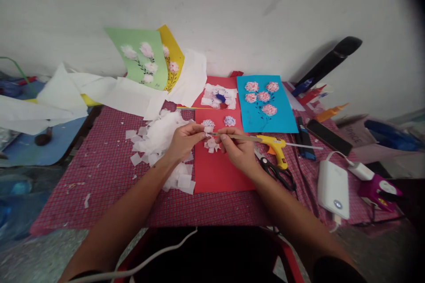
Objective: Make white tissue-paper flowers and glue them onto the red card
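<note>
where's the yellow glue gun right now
In the head view, the yellow glue gun lies right of centre, just below the blue sheet and beside the black-handled scissors.

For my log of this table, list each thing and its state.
Left hand: fingers pinching a paper piece
Right hand: fingers gripping a stick
Paper squares: loose, heaped
Red card: flat, partly hidden
Blue card: flat, flowered
Green card: leaning, flowered
Yellow card: partly covered
Glue gun: on its side, glue stick protruding
Scissors: open or shut unclear
Power bank: display lit, cable plugged in
</note>
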Motion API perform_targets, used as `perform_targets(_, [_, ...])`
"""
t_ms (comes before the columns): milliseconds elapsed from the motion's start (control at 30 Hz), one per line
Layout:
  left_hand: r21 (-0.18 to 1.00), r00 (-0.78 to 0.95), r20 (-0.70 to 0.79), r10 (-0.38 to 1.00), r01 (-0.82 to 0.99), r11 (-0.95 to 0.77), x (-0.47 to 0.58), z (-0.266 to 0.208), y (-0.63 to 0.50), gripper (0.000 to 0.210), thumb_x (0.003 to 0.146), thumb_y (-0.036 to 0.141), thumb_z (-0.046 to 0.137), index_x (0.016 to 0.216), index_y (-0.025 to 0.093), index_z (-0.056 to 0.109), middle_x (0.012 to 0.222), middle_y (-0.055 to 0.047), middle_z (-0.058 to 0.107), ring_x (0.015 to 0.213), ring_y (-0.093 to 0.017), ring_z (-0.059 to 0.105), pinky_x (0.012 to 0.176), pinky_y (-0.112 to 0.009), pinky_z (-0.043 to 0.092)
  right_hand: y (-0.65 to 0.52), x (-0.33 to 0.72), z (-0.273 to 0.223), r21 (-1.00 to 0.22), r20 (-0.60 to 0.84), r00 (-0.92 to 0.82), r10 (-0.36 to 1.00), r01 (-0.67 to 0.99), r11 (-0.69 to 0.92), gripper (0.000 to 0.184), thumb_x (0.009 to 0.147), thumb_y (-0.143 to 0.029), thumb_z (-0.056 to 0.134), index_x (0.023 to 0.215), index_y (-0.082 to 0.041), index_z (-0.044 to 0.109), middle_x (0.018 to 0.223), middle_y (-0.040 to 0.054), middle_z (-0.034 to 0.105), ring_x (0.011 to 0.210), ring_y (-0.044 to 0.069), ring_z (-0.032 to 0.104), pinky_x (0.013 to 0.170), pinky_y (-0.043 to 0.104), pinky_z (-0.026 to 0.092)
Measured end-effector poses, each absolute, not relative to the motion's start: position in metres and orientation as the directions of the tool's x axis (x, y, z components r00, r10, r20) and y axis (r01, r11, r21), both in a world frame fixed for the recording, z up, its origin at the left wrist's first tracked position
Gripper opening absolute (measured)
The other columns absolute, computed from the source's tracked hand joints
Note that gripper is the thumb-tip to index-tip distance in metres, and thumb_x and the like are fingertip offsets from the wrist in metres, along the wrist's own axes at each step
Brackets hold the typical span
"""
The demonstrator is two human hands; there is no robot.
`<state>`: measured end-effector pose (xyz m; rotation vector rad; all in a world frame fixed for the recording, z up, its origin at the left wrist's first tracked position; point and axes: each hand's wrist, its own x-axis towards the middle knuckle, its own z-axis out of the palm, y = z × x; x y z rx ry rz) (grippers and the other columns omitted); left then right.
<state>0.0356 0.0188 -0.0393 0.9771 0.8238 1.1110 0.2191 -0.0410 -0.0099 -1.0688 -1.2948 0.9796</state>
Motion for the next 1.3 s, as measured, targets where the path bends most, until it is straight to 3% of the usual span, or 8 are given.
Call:
perform_targets(300, [0.948, 0.283, -0.029, 0.959, -0.298, 0.116, 0.033, -0.042, 0.019, 0.029, 0.071, 0.034, 0.093, 0.088, 0.016, 0.079, 0.08, -0.002, 0.077, 0.073, -0.014, 0.073, 0.074, -0.028, 0.058, -0.041, 0.219, -0.011, -0.963, 0.269, 0.074, 0.96, 0.036, 0.267, 0.02, 0.099, -0.041, 0.065, 0.104, -0.022, 0.069, 0.082, 0.0027, 0.074, 0.058, 0.013, 0.06, 0.053, 0.028, 0.048])
perform_targets(500, [0.943, 0.279, -0.052, 0.959, -0.303, 0.139, 0.035, -0.038, 0.018, 0.028, 0.068, 0.031, 0.093, 0.085, 0.015, 0.077, 0.079, -0.001, 0.076, 0.074, -0.013, 0.072, 0.076, -0.028, 0.057, -0.042, 0.223, -0.013, -0.938, 0.311, 0.038, 0.95, 0.174, 0.301, 0.019, 0.102, -0.038, 0.061, 0.1, -0.022, 0.071, 0.087, 0.0054, 0.074, 0.07, 0.016, 0.067, 0.06, 0.03, 0.051])
perform_targets(667, [0.956, 0.266, -0.03, 0.963, -0.275, 0.106, 0.036, -0.034, 0.017, 0.025, 0.067, 0.03, 0.091, 0.082, 0.016, 0.076, 0.074, 0.0, 0.072, 0.066, -0.011, 0.065, 0.067, -0.026, 0.054, -0.043, 0.224, -0.015, -0.93, 0.316, 0.039, 0.948, 0.211, 0.301, 0.017, 0.102, -0.036, 0.06, 0.105, -0.023, 0.071, 0.09, 0.006, 0.075, 0.075, 0.018, 0.069, 0.062, 0.031, 0.053])
perform_targets(967, [0.928, 0.335, -0.057, 0.941, -0.329, 0.173, 0.035, -0.029, 0.015, 0.027, 0.066, 0.024, 0.089, 0.086, 0.016, 0.074, 0.074, 0.001, 0.072, 0.066, -0.013, 0.067, 0.068, -0.028, 0.056, -0.044, 0.227, -0.014, -0.894, 0.361, -0.012, 0.932, 0.281, 0.35, 0.017, 0.104, -0.034, 0.059, 0.106, -0.024, 0.072, 0.094, 0.0064, 0.076, 0.082, 0.02, 0.071, 0.069, 0.034, 0.055])
perform_targets(1133, [0.932, 0.321, -0.058, 0.945, -0.322, 0.166, 0.036, -0.033, 0.016, 0.032, 0.063, 0.019, 0.09, 0.092, 0.016, 0.076, 0.085, -0.001, 0.076, 0.073, -0.013, 0.07, 0.073, -0.027, 0.057, -0.044, 0.224, -0.013, -0.923, 0.32, -0.002, 0.948, 0.225, 0.312, 0.019, 0.104, -0.036, 0.059, 0.104, -0.024, 0.073, 0.095, 0.0065, 0.077, 0.079, 0.019, 0.071, 0.067, 0.033, 0.055])
perform_targets(1300, [0.945, 0.319, -0.041, 0.947, -0.296, 0.14, 0.036, -0.035, 0.016, 0.029, 0.068, 0.025, 0.091, 0.09, 0.015, 0.077, 0.08, -0.002, 0.076, 0.069, -0.013, 0.069, 0.07, -0.029, 0.057, -0.043, 0.224, -0.015, -0.924, 0.329, 0.003, 0.944, 0.207, 0.321, 0.02, 0.103, -0.039, 0.062, 0.104, -0.024, 0.076, 0.097, 0.008, 0.077, 0.08, 0.02, 0.072, 0.064, 0.033, 0.055])
